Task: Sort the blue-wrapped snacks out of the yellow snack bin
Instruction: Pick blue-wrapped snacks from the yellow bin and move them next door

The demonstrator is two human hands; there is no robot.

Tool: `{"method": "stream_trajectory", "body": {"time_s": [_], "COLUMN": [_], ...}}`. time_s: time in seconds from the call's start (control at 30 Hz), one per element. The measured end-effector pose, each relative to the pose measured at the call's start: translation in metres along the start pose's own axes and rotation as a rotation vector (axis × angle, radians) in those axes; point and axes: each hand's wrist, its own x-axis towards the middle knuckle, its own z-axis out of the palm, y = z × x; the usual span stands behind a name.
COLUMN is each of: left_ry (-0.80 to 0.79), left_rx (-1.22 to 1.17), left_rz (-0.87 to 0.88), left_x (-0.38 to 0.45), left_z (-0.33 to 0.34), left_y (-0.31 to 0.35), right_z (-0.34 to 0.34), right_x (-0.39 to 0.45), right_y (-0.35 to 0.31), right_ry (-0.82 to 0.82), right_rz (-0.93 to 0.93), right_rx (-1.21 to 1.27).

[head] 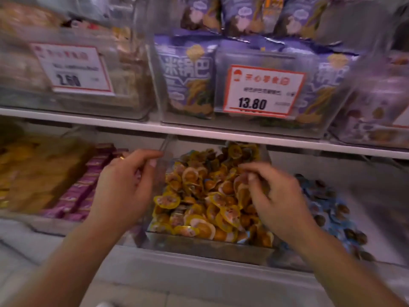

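Observation:
A clear bin [205, 249] on the lower shelf is heaped with yellow-wrapped snacks [199, 196]. A few blue bits [207, 180] show among them. My left hand [124, 187] grips the top of the bin's left wall between thumb and fingers. Over the right side of the heap, my right hand [276, 196] has its fingers curled and its fingertips bunched in a pinch on a snack from the pile. Blur and the fingers hide that snack's wrapper colour. To the right lies a bin of blue-wrapped snacks [332, 209].
Purple packets [81, 189] and a yellow-brown pile [33, 173] fill the bins to the left. The white upper shelf edge [199, 131] runs just above the bins, carrying clear boxes of purple bags [190, 78] and price tags [263, 90]. The whole view is motion-blurred.

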Motion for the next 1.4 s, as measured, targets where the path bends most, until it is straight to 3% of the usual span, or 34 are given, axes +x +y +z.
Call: {"method": "stream_trajectory", "body": {"time_s": [0.13,0.23,0.37,0.53,0.67,0.77,0.83,0.93,1.03,1.1,1.23,1.3,1.4], "left_ry": [-0.227,-0.410,-0.460,-0.411,-0.405,-0.332,-0.413,-0.642,-0.672,-0.668,-0.685,-0.725,-0.800], "left_rx": [0.061,0.120,0.170,0.175,0.338,0.272,0.246,0.311,0.333,0.367,0.455,0.518,0.653], "left_rz": [0.137,0.188,0.195,0.169,0.254,0.393,0.426,0.263,0.189,0.160,0.116,0.144,0.195], "left_x": [-0.013,-0.022,-0.025,-0.021,-0.025,-0.028,-0.033,-0.040,-0.042,-0.041,-0.034,-0.027,-0.023], "left_z": [-0.004,-0.006,-0.005,-0.008,0.001,0.014,0.023,0.037,0.048,0.052,0.056,0.058,0.062], "left_y": [-0.024,-0.034,-0.037,-0.035,-0.020,0.002,0.017,0.023,0.019,0.018,0.018,0.019,0.019], "right_z": [0.061,0.096,0.111,0.108,0.094,0.086,0.081,0.068,0.059,0.063,0.088,0.096,0.096], "right_x": [0.003,0.006,0.023,0.042,0.053,0.055,0.056,0.055,0.054,0.050,0.032,0.028,0.029], "right_y": [-0.033,-0.036,-0.021,-0.001,0.009,0.010,0.008,0.004,0.000,-0.004,-0.006,0.002,0.010], "right_ry": [-0.468,-0.617,-0.596,-0.352,-0.351,-0.385,-0.384,-0.350,-0.316,-0.304,-0.548,-0.651,-0.678], "right_rz": [-0.134,-0.146,-0.131,0.021,0.165,0.162,0.136,0.089,0.051,-0.023,-0.190,-0.167,-0.132], "right_rx": [-0.077,-0.228,-0.368,-0.317,-0.282,-0.320,-0.435,-0.628,-0.709,-0.617,-0.540,-0.585,-0.601]}}
